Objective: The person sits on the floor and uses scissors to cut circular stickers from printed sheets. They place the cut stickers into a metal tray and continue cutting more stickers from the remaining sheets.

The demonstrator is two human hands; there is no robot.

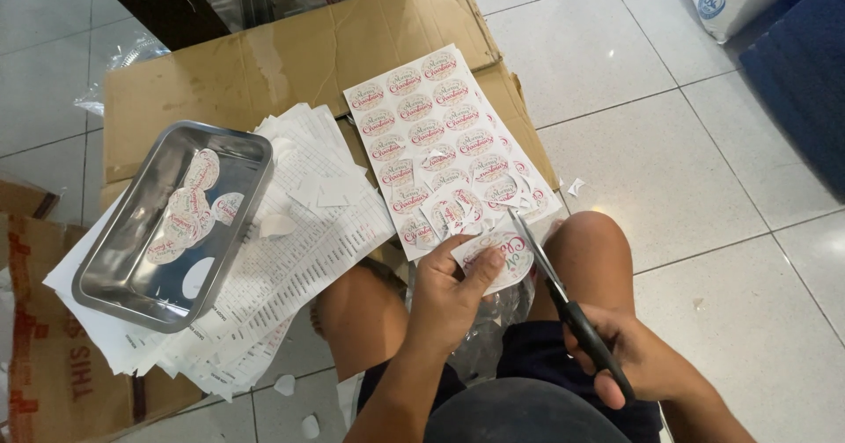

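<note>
The left hand [453,289] pinches an oval printed sticker [502,258] between thumb and fingers, just above the person's knees, while the right hand [629,355] is closed around the black handles of a pair of scissors [563,298] whose blades are parted at the sticker's right edge. The work looks partly done: several cut ovals already lie in the steel tray [114,271] to the left, and the near rows of the sticker sheet [440,135] are cut into, with white offcuts scattered over them. Most of the sheet's upper rows are still whole, so plenty seems left to trim. The sheet and tray rest on flattened cardboard [290,55] over a stack of printed papers [317,249]. Paper scraps litter the tiled floor [687,170], and the loose offcuts crowd the sheet's lower edge near the hands.
</note>
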